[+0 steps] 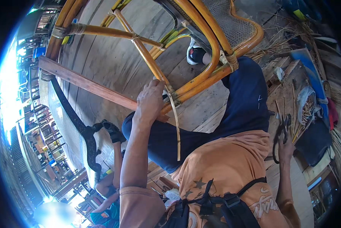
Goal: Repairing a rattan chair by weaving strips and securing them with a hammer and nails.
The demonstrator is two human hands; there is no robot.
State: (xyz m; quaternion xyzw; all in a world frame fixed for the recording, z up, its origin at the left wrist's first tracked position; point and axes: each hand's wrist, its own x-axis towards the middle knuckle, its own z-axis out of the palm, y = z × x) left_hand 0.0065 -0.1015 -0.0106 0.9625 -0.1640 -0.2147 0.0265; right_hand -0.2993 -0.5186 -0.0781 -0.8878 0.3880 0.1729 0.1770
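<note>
Our left hand (149, 99): fingers curled over and closed on the rattan chair frame (201, 81), right at the joint where a straight cross rod meets the curved outer hoop. A loose cane strip (177, 125) hangs from that joint, just beside our fingertips, and dangles down over our dark blue trouser leg (242, 102). Whether the fingers pinch the strip itself, we cannot tell.

Our right hand (285, 146): out to the side, low, fingers wrapped shut through the handles of dark shears (281, 131); the blades point up, away from us, well apart from the chair.

The chair lies tipped over our lap, woven seat panel (231, 21) at the top, bound joints along the hoop. A reddish wooden batten (90, 85) runs under the frame across the plank floor (109, 57). A white and black shoe (196, 53) shows through the frame.

Right of the shears: a low wooden bench with a clear bag of cane bits (305, 104), straw scattered beyond.

Lower left: another person's arm (115, 167), near a dark carved leg (85, 133).
</note>
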